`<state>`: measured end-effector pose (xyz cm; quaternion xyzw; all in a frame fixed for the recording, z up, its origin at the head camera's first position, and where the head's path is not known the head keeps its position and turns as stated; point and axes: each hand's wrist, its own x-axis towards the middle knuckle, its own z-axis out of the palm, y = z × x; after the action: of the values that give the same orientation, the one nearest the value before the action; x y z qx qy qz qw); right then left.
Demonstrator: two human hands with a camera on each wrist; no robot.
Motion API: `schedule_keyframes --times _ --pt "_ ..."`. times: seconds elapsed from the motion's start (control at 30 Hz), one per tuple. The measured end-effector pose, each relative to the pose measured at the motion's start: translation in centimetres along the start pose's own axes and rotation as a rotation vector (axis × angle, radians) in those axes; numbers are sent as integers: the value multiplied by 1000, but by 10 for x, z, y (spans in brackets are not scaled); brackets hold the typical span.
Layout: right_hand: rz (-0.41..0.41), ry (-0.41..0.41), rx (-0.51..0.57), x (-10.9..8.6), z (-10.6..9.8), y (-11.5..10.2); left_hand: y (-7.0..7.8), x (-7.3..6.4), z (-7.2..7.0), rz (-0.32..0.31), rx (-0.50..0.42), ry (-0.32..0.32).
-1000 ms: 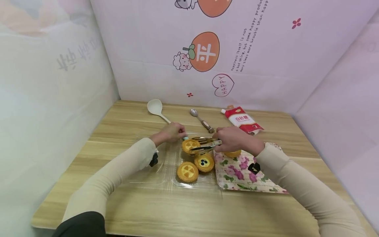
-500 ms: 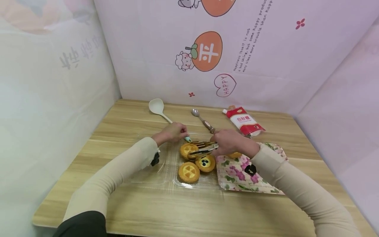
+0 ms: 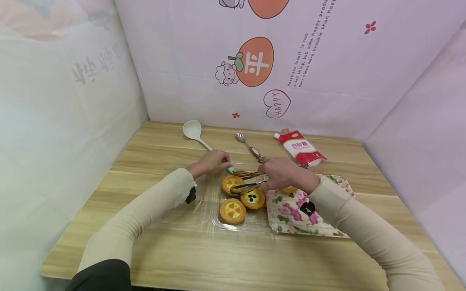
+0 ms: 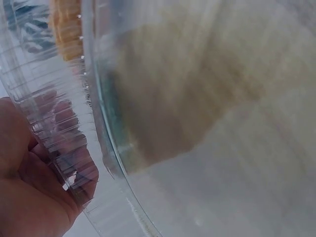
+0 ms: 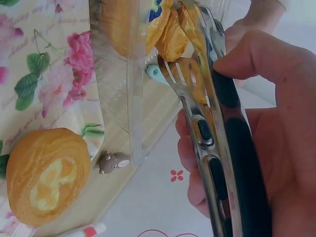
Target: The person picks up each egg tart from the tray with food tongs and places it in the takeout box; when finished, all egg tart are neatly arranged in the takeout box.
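My right hand (image 3: 282, 173) holds metal serving tongs (image 5: 217, 123) with dark grips. Their slotted ends reach over the far egg tart (image 3: 228, 181) in a clear plastic box (image 3: 238, 227); whether they squeeze it is hard to tell. Beside it in the box are a blueberry-topped tart (image 3: 252, 198) and a fruit-topped tart (image 3: 232, 211) in front. My left hand (image 3: 212, 162) is at the box's far left side, fingers curled at the clear rim, seen partly through ridged plastic in the left wrist view. Another tart (image 5: 49, 177) lies on a floral tray (image 3: 291, 220), mostly covered by my right hand in the head view.
A cream ladle (image 3: 192, 130) lies behind my left hand, its turquoise handle end (image 5: 157, 74) near the box. A fork-tipped spoon (image 3: 247, 146) with a bear-shaped handle end and a red-and-white sugar pouch (image 3: 300, 147) lie toward the back wall. The box's clear lid (image 3: 182, 216) spreads left.
The tongs have moved slightly left and down over the far tart. My left hand has kept its place at the box, and the tarts in the box lie almost as before.
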<state>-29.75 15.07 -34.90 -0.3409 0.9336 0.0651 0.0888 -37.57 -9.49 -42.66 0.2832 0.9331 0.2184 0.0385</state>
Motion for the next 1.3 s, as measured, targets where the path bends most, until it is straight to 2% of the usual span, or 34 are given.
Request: schedule_keyframes --times 0.17,0.33,0.53,0.67,0.87,1.07,1.17,1.3 --pt "8 -12 36 -5 -2 2 3 1 1 -12 4 -18" --pt "41 40 97 -19 -9 16 4 -1 3 -2 7 -28" --pt "81 117 137 -48 -9 46 1 -4 6 -13 -8 -21" --pt "158 120 151 -74 -6 70 1 -5 3 -6 1 0" --pt "248 66 167 -112 10 99 1 -5 -1 5 14 6" --pt "277 104 166 -143 27 114 3 -3 -1 24 20 15" --pt "281 111 162 -151 36 117 5 -2 -1 29 24 16" --pt "283 84 158 -149 50 118 7 -1 0 25 28 17"
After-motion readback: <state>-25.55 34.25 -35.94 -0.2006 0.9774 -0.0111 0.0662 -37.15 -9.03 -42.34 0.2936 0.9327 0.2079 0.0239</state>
